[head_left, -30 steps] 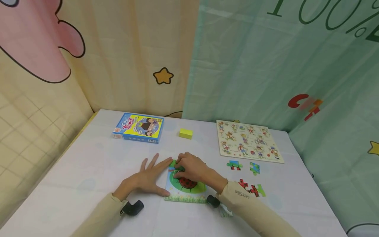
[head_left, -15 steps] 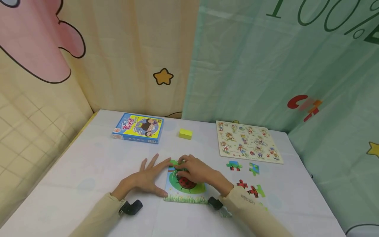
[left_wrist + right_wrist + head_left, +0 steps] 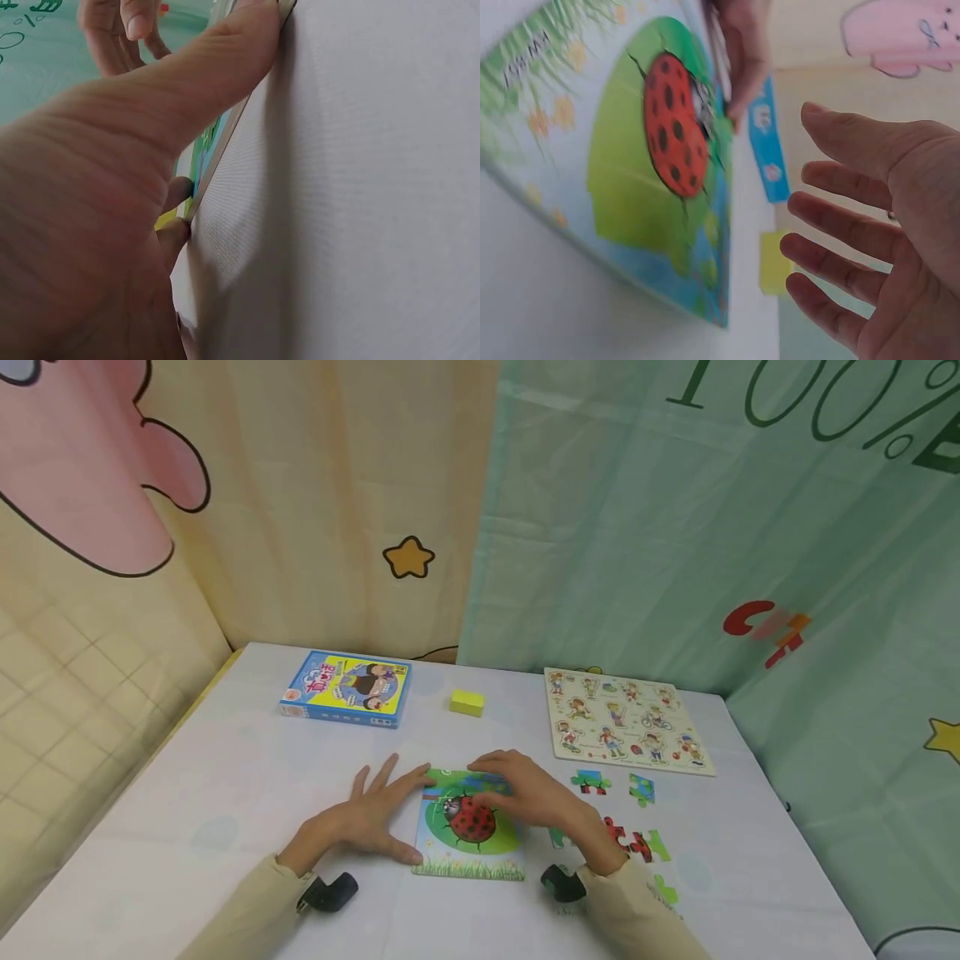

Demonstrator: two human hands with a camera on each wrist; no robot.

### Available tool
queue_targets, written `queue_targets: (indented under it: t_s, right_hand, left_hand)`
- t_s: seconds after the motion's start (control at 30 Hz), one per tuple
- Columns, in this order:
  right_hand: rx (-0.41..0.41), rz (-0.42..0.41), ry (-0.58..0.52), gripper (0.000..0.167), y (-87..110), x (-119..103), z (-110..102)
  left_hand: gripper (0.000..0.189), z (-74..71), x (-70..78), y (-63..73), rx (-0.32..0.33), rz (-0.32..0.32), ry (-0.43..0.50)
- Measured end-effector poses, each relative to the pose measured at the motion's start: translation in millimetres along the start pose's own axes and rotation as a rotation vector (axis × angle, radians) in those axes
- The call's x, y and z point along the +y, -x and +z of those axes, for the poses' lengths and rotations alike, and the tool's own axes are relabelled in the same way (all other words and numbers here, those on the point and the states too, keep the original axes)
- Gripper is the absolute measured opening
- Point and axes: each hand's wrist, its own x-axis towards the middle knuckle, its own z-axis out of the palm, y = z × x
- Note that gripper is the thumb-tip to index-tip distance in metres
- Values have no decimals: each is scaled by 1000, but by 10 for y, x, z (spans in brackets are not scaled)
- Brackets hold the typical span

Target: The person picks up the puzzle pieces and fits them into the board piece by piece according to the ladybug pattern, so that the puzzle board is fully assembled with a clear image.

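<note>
A square puzzle board (image 3: 468, 865) with a ladybird picture lies flat on the white table. My left hand (image 3: 366, 821) is spread along its left side, the thumb at the near corner and a fingertip at the far corner. Over the board's upper right part hovers my right hand (image 3: 534, 791), fingers loosely extended. In the right wrist view nothing sits between those fingers (image 3: 840, 214), and they are apart from the ladybird picture (image 3: 676, 124). The left wrist view has the left thumb (image 3: 217, 64) against the board's edge.
Several loose jigsaw pieces lie right of the board, among them a blue-green one (image 3: 642, 789) and a red one (image 3: 614, 828); my right arm partly covers some. Behind stand a blue-yellow box (image 3: 347, 687), a yellow block (image 3: 467, 702) and a pale picture board (image 3: 626, 720).
My right hand has come away from the board's upper left part and moved right, its fingers opening and uncovering the ladybird. My left hand stays at the board's left side.
</note>
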Motion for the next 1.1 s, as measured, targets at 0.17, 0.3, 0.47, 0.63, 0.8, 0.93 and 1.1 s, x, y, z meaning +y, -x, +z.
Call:
queue_targets:
  t_s: [0.17,0.3,0.47,0.63,0.8,0.93,1.1]
  right_hand:
    - [80,10,-8,47,192,100,-204]
    - [121,-6,-1,47,293,178,-347]
    - [137,10,20,47,422,343,-463]
    - [118,49,32,45,568,563,-538]
    - [77,127,18,39,706,713,-610]
    - [62,201,-12,36,782,815,-611]
    - [43,236,-11,32,831,927,-611]
  left_hand:
    - [108,3,3,-1,-3,-6,16]
    - [103,2,2,-8,-17,3,3]
    - [102,9,5,-3,-16,-3,-3]
    - [103,17,42,20,-11,-8,8]
    - [104,17,93,40,-7,-36,2]
    - [104,18,101,39,-9,-44,-2]
    - [104,23,109,26,-11,-37,6]
